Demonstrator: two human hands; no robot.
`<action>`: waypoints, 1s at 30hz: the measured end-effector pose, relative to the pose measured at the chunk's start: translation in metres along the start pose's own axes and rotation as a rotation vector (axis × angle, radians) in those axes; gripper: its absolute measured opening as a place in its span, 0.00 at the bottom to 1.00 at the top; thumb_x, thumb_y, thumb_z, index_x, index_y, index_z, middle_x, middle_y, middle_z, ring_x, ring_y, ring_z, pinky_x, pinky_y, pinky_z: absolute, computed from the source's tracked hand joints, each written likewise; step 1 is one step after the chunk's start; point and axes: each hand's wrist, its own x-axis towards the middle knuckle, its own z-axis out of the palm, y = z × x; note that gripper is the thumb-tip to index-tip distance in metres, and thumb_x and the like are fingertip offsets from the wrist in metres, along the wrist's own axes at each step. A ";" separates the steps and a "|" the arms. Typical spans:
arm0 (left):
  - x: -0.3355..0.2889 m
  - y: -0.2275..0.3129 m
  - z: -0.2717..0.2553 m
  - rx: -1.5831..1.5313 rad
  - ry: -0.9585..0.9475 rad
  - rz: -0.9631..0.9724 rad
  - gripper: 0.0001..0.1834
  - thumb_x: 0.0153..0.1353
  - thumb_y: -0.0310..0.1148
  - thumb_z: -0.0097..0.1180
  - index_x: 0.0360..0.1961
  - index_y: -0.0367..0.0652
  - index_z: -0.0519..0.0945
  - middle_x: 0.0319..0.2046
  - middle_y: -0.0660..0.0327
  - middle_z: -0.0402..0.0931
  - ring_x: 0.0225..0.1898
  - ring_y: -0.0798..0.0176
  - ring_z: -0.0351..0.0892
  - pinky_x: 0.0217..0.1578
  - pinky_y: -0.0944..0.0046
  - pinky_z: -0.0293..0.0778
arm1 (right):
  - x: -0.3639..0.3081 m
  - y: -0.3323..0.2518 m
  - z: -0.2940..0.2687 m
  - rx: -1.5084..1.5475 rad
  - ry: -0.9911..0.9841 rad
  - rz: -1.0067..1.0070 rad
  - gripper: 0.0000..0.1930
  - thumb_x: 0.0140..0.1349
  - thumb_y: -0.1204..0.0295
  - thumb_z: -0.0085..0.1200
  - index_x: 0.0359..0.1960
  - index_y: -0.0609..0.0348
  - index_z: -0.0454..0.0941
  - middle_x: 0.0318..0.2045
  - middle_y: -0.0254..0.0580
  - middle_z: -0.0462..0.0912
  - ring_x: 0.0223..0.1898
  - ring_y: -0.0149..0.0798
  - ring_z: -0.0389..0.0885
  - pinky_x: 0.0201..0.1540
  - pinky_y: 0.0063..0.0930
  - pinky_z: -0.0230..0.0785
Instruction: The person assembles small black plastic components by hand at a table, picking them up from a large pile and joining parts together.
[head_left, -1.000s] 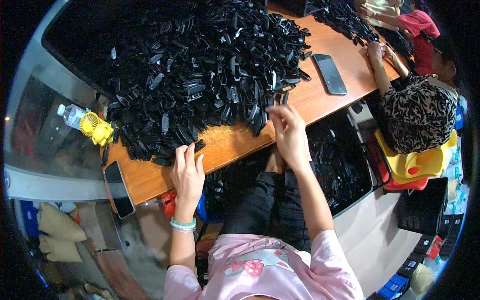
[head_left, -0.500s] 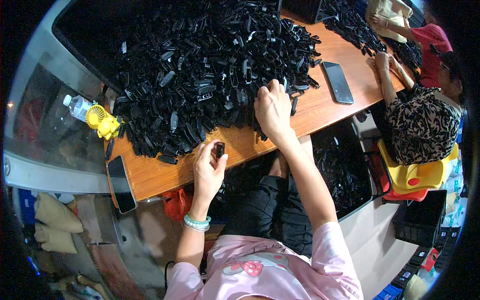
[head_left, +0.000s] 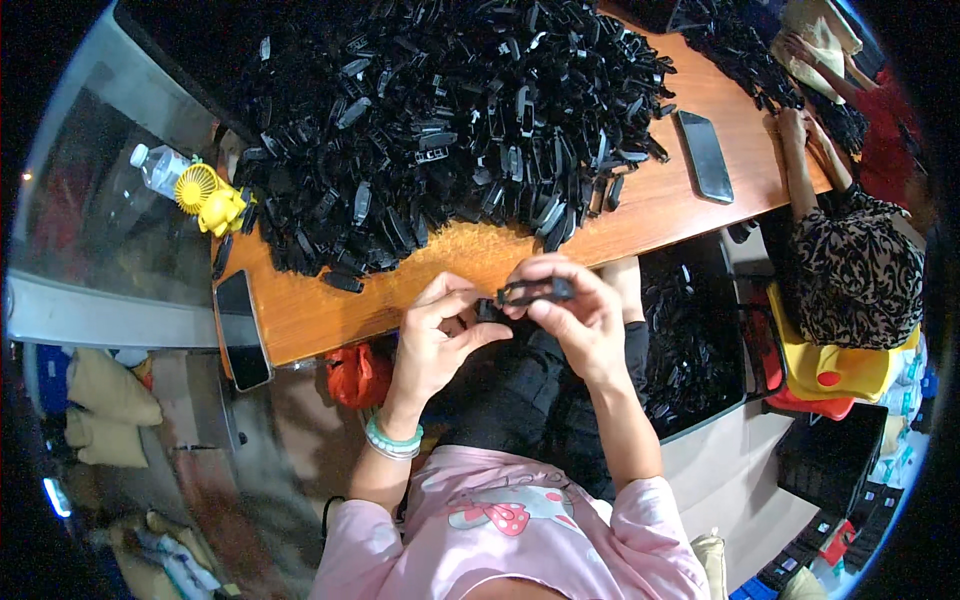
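Observation:
Just off the table's front edge, my two hands are close together. My left hand (head_left: 432, 345) pinches a small black plastic part (head_left: 490, 310) between thumb and fingers. A longer black plastic frame (head_left: 538, 291) with an opening along its middle is gripped by my right hand (head_left: 585, 320). The two pieces nearly meet; whether they touch, I cannot tell. Beyond my hands spreads a large heap of black plastic parts (head_left: 430, 140), some with grey, glossy faces.
On the wooden table (head_left: 310, 330) lie a phone (head_left: 705, 157) at right and another phone (head_left: 243, 330) at the left edge. A yellow fan (head_left: 212, 202) and clear bottle (head_left: 160, 168) stand left. A bin of black parts (head_left: 690, 340) sits below, right. Co-workers (head_left: 860, 270) work at right.
My right hand has come back from the heap with a black plastic frame. My left hand has moved slightly right and up, so both hands now meet before me.

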 end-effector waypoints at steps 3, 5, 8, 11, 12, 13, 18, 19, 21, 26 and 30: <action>-0.006 0.007 0.006 0.317 0.088 0.201 0.15 0.46 0.23 0.66 0.37 0.32 0.79 0.28 0.57 0.75 0.22 0.70 0.74 0.22 0.70 0.69 | -0.009 0.002 0.002 -0.261 -0.061 -0.051 0.15 0.56 0.82 0.54 0.46 0.66 0.75 0.48 0.45 0.73 0.45 0.38 0.76 0.50 0.29 0.70; -0.009 0.011 0.005 0.323 0.039 0.188 0.15 0.47 0.24 0.66 0.37 0.32 0.79 0.26 0.57 0.75 0.22 0.68 0.73 0.22 0.69 0.68 | -0.011 0.003 -0.001 -0.340 -0.045 -0.085 0.15 0.56 0.81 0.54 0.46 0.65 0.75 0.46 0.46 0.75 0.44 0.39 0.76 0.49 0.29 0.70; -0.011 0.016 0.006 0.312 0.001 0.188 0.15 0.48 0.24 0.64 0.39 0.32 0.79 0.27 0.56 0.75 0.21 0.66 0.72 0.23 0.68 0.68 | -0.014 0.000 -0.007 -0.501 -0.100 -0.024 0.16 0.54 0.78 0.55 0.46 0.65 0.76 0.39 0.46 0.78 0.42 0.41 0.78 0.47 0.31 0.69; -0.013 0.018 0.001 0.278 -0.016 0.196 0.16 0.50 0.22 0.62 0.41 0.31 0.77 0.30 0.54 0.75 0.22 0.65 0.73 0.25 0.68 0.68 | -0.014 -0.006 -0.009 -0.670 -0.195 -0.054 0.17 0.54 0.77 0.55 0.47 0.66 0.75 0.37 0.49 0.79 0.40 0.43 0.78 0.47 0.33 0.68; -0.013 0.019 0.000 0.278 -0.015 0.195 0.16 0.50 0.22 0.62 0.41 0.31 0.77 0.30 0.54 0.75 0.22 0.65 0.73 0.25 0.68 0.68 | -0.014 -0.007 -0.010 -0.669 -0.196 -0.053 0.17 0.54 0.77 0.55 0.47 0.66 0.75 0.37 0.49 0.79 0.40 0.43 0.78 0.47 0.33 0.68; -0.014 0.019 -0.001 0.298 -0.019 0.197 0.15 0.50 0.22 0.62 0.41 0.30 0.77 0.30 0.54 0.75 0.23 0.63 0.73 0.26 0.67 0.69 | -0.014 -0.006 -0.011 -0.687 -0.204 -0.065 0.17 0.55 0.77 0.54 0.48 0.66 0.75 0.37 0.49 0.79 0.40 0.44 0.78 0.47 0.33 0.68; -0.010 0.026 -0.007 0.376 -0.036 0.274 0.13 0.52 0.22 0.61 0.39 0.27 0.76 0.29 0.51 0.74 0.26 0.56 0.75 0.28 0.64 0.70 | -0.011 -0.009 -0.006 -0.792 -0.213 -0.099 0.19 0.57 0.78 0.52 0.52 0.66 0.72 0.39 0.53 0.79 0.40 0.49 0.77 0.47 0.34 0.67; -0.008 0.027 -0.008 0.402 -0.016 0.332 0.13 0.52 0.22 0.60 0.38 0.27 0.76 0.29 0.50 0.74 0.27 0.55 0.75 0.29 0.64 0.70 | -0.008 -0.012 -0.006 -0.818 -0.228 -0.107 0.20 0.57 0.79 0.52 0.53 0.65 0.71 0.38 0.54 0.77 0.39 0.52 0.76 0.44 0.35 0.67; -0.007 0.030 -0.008 0.442 0.019 0.407 0.13 0.53 0.24 0.60 0.37 0.26 0.75 0.28 0.49 0.73 0.26 0.52 0.74 0.28 0.62 0.70 | -0.008 -0.010 -0.003 -0.847 -0.227 -0.130 0.21 0.56 0.80 0.51 0.53 0.65 0.70 0.36 0.54 0.76 0.38 0.53 0.75 0.42 0.36 0.67; -0.004 0.034 -0.002 0.432 0.042 0.415 0.12 0.53 0.24 0.59 0.37 0.25 0.75 0.26 0.49 0.72 0.25 0.52 0.73 0.26 0.61 0.68 | -0.013 0.002 0.002 -0.960 -0.154 -0.334 0.21 0.53 0.87 0.49 0.52 0.68 0.69 0.34 0.53 0.73 0.35 0.51 0.74 0.40 0.31 0.68; -0.009 0.033 0.000 0.431 0.037 0.411 0.12 0.53 0.23 0.59 0.37 0.25 0.75 0.25 0.49 0.71 0.23 0.52 0.73 0.24 0.60 0.67 | -0.018 0.003 0.000 -0.991 -0.225 -0.315 0.23 0.52 0.88 0.50 0.53 0.69 0.66 0.37 0.56 0.74 0.37 0.56 0.75 0.39 0.35 0.69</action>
